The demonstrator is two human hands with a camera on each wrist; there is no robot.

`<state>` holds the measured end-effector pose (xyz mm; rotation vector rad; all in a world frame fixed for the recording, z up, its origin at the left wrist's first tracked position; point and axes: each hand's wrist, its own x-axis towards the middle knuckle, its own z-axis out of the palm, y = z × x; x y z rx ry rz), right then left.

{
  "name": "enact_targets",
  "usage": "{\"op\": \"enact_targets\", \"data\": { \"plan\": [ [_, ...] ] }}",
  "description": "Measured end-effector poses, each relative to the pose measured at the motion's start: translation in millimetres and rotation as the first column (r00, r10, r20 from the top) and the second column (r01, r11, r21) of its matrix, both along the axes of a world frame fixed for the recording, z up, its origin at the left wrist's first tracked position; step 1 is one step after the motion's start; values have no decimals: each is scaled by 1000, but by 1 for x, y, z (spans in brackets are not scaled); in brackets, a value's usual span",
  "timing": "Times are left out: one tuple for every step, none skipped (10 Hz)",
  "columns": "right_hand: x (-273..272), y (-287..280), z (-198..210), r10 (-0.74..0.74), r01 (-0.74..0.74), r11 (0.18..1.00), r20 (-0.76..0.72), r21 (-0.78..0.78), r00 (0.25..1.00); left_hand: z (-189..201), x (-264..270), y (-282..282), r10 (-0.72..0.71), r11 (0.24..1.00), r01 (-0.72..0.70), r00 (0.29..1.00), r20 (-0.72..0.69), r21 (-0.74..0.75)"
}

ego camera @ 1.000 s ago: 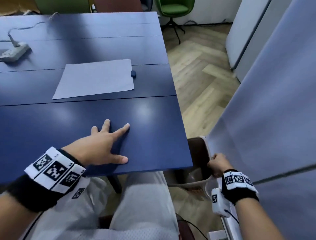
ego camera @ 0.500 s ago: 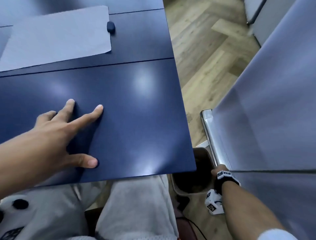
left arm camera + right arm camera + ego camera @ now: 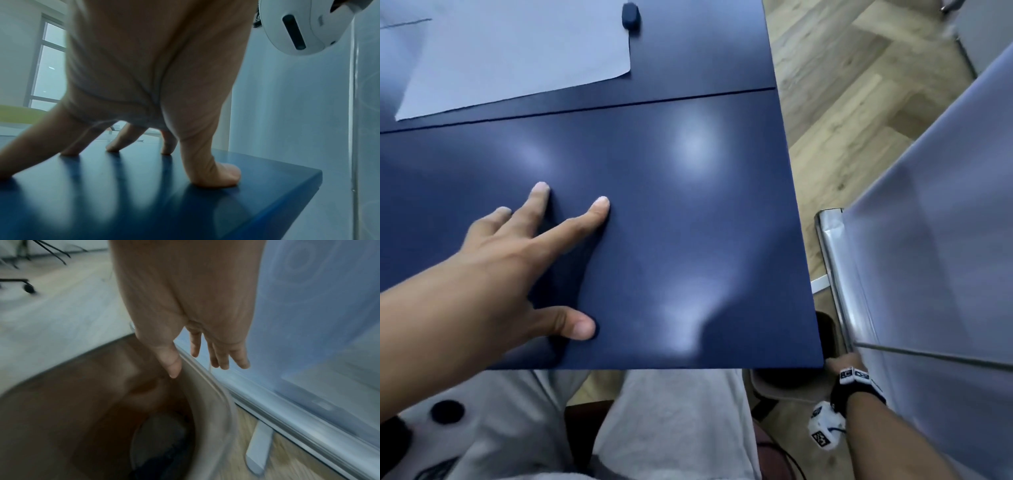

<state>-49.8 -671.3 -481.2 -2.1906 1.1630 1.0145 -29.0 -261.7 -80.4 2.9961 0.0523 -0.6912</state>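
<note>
Looking down from the head, from well above, taking in the blue worktop [image 3: 688,205], the left hand [image 3: 510,260] on it, and at the right the floor [image 3: 842,120], the grey panel [image 3: 935,257], the bin [image 3: 774,390] and the right hand [image 3: 842,362]. Looking from the left wrist along the palm, very near and low over the surface, facing the fingers [image 3: 112,147]; sharing with the head view the worktop's near right corner and the panel. Looking from the right wrist down along the hand, very close, into the bin; sharing with the head view the bin's rim, the panel's metal edge and the floor.
</note>
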Motion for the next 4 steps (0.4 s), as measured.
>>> {"op": "enact_targets", "data": {
  "plan": [
    [24, 8, 43, -4, -3, 999, 148, 47, 989, 10, -1, -16, 76, 997, -75, 992, -96, 13],
    [57, 13, 90, 10, -51, 991, 310, 124, 951, 18, -6, -28, 64, 997, -68, 992, -113, -32],
    [95, 13, 146, -98, 13, 987, 529, 162, 843, 28, -14, -29, 52, 997, -56, 995, -84, -49],
    [116, 11, 219, -113, -48, 980, 746, 191, 656, 32, -30, -7, 82, 986, -73, 995, 56, -147]
  ]
}}
